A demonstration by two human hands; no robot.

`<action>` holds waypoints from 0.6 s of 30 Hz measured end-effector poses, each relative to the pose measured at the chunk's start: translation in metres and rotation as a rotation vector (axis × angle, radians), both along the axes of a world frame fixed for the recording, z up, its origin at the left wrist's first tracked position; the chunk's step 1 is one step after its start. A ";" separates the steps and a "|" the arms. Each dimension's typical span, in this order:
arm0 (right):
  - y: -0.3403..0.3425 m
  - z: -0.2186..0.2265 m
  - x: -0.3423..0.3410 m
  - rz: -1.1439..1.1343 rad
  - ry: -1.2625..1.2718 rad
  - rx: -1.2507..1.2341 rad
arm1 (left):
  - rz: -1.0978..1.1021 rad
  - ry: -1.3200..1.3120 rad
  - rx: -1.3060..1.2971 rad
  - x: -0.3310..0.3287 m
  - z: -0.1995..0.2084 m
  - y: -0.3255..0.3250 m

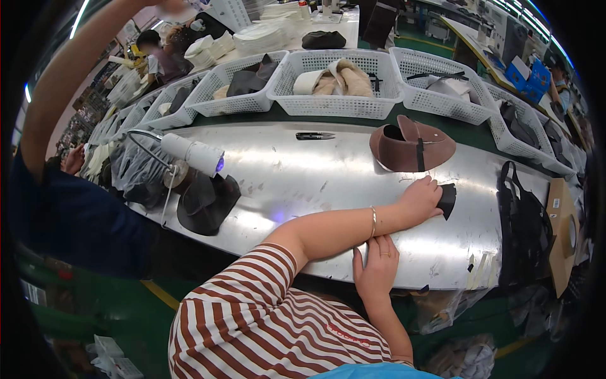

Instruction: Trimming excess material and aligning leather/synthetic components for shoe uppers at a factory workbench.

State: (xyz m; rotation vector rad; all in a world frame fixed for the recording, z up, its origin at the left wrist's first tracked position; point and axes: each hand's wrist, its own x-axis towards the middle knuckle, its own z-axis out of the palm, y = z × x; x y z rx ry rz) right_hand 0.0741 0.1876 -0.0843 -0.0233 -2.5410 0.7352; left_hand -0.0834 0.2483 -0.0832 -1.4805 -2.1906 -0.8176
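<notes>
My left hand (418,201), with a bracelet at its wrist, reaches across the metal table to the right. Its curled fingers are closed at the edge of a small black piece of material (447,199), partly hidden by the hand. My right hand (377,268) rests at the table's near edge, just below the left wrist. Its fingers are stretched out and hold nothing. Beyond my left hand lies a brown shoe upper (437,144) with a dark strip on it. Thread snips (314,136) lie farther back on the metal table (297,170).
White perforated baskets (334,107) line the back. A lamp (192,153) stands left beside a dark shoe upper (207,205). At right are a black strapped item (525,221) and a cardboard piece (560,237). Another person's raised arm (57,88) occupies the far left.
</notes>
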 end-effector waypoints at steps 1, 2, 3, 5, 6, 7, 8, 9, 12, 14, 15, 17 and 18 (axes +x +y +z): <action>-0.002 0.000 0.000 -0.026 -0.003 -0.044 | 0.062 -0.109 -0.167 -0.001 -0.003 0.008; -0.002 0.005 0.001 -0.016 -0.028 0.017 | 0.114 -0.023 -0.175 0.001 -0.006 0.016; -0.004 0.005 0.000 -0.013 -0.029 0.017 | 0.116 -0.023 -0.175 0.000 -0.010 0.017; -0.004 0.004 -0.001 -0.063 -0.031 0.008 | 0.089 0.103 -0.191 0.001 -0.011 0.020; -0.003 0.005 0.000 -0.053 -0.034 0.022 | 0.073 0.085 -0.187 -0.002 -0.012 0.018; -0.003 0.008 -0.001 -0.047 -0.032 0.022 | 0.078 0.086 -0.187 -0.008 -0.015 0.013; -0.005 0.011 -0.002 -0.030 -0.021 0.018 | 0.031 0.011 -0.069 -0.017 -0.017 0.008; -0.006 0.013 -0.003 -0.013 -0.010 0.014 | -0.015 -0.064 0.050 -0.024 -0.019 0.005; -0.005 0.012 -0.004 -0.029 0.019 0.035 | -0.017 -0.410 0.237 -0.027 -0.005 0.005; -0.003 0.012 -0.002 -0.051 0.017 0.025 | -0.122 -0.424 0.387 -0.021 0.007 0.006; -0.001 0.011 -0.001 -0.066 0.015 0.008 | -0.218 -0.441 0.534 -0.016 0.012 0.004; -0.003 0.009 -0.004 -0.048 0.050 0.039 | -0.234 -0.238 0.623 -0.016 0.025 -0.016; -0.002 0.009 -0.009 -0.033 0.043 0.012 | -0.230 -0.178 0.590 -0.018 0.024 -0.025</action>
